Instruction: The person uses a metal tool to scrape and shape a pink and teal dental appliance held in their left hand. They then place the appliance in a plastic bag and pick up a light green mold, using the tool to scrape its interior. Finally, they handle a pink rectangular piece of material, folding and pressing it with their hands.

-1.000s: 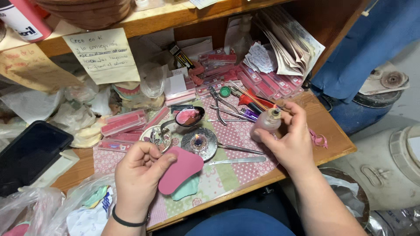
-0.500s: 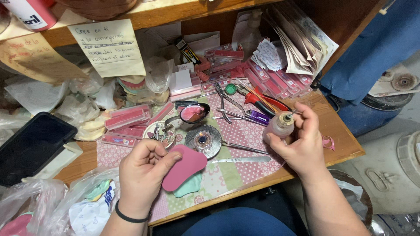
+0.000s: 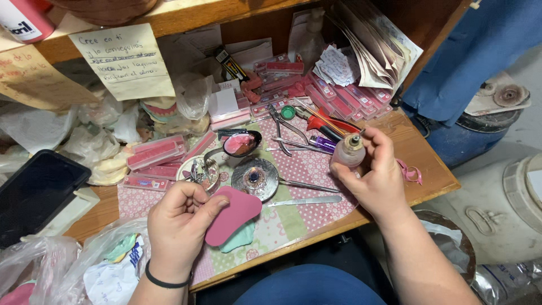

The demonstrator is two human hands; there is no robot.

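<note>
head view showing two bare hands over a cluttered wooden workbench (image 3: 429, 169), nothing much shifting across the last second beyond the camera tipping a little. left hand (image 3: 180, 226) still curling its fingers (image 3: 195, 197) together around the top of a pink wax plate (image 3: 234, 212), thumb pressing on the upper face, plate jutting out to the right of the fingertips and hiding most of a pale green piece (image 3: 240, 238) just beneath. right hand (image 3: 375, 175) still wrapping fingers and thumb tight around a small frosted bottle (image 3: 348, 153), metal cap pointing up above the thumb, same upright pose as half a second ago. sitting between the two sets of fingers: a small round metal burner (image 3: 255, 178) with a faint flame at its centre, close beyond the tip of the plate and left of the bottle. lying just below the bottle-side fingers: a scalpel (image 3: 305, 200) and a thin metal probe (image 3: 307, 185) on the dotted pink mat (image 3: 316, 169). resting beyond the left knuckles: a ladle-shaped spoon (image 3: 240, 144) holding pink wax and a tin of small tools (image 3: 197, 169). judging from the unchanged grips, reading as a pause, plate and bottle both held ready near the flame, neither yet brought to it.
</note>
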